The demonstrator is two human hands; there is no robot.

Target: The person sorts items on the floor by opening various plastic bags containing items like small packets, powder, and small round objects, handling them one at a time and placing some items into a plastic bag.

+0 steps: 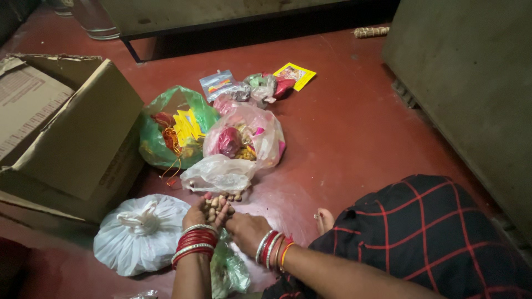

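Seated on a smooth red floor (343, 127), hemmed in by a cardboard box (72, 133) on the left, a grey cabinet wall (471, 83) on the right and a dark low frame across the top. Open floor only in the strip between the bags and the cabinet.

Left hand (200, 215) cupped palm up, loosely holding a heap of small tan nuts (215, 206), with red and silver bangles at the wrist. Right hand (245, 230) just beside it, fingers curled down and touching the left; whether that grip is pinching a nut cannot be told, as the fingertips are hidden. A few more nuts loose on the floor (235, 196) at the mouth of a clear crumpled plastic bag (219, 174).

Knotted white plastic bag (138, 232), round and puffy, just left of the left forearm. Green crinkled bag (230, 271) under the forearms, mostly hidden and cut off at the bottom edge. Beyond, a green bag (166, 127) with yellow cards and orange thread spilling out, and a clear pinkish bag (249, 135) with a dark red bundle inside; contents hard to make out. Small packets (219, 84) and a yellow card (295, 75) farther back. Black cloth with red checks (421, 232) over the knee at right, a toe (323, 218) showing.
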